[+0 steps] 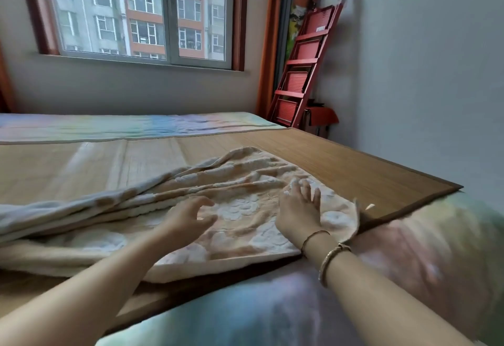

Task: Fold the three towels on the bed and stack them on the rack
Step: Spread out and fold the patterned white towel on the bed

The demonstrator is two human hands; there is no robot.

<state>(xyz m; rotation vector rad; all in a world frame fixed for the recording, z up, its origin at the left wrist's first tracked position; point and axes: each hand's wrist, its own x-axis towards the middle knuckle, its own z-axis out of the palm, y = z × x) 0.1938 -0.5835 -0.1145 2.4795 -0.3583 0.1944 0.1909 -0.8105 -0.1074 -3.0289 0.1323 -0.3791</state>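
Here both hands (188, 217) (298, 207) flat on towel (240, 182), near mat edge (409, 209).

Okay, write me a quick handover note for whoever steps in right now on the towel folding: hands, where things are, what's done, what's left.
Left hand: open, fingers loosely curled just above the towel, gripping nothing.
Right hand: open, fingers spread flat on the towel near its right end.
Towel: beige patterned, lying on the bamboo mat on the bed, right part spread, left part bunched in long wrinkles.
Done: no neat fold visible yet; this towel is only being smoothed.
Left: fold this one, fold the rest, stack all on the rack. I cannot tell separate towels apart in the bunched cloth on the left, and no folded stack is in view.
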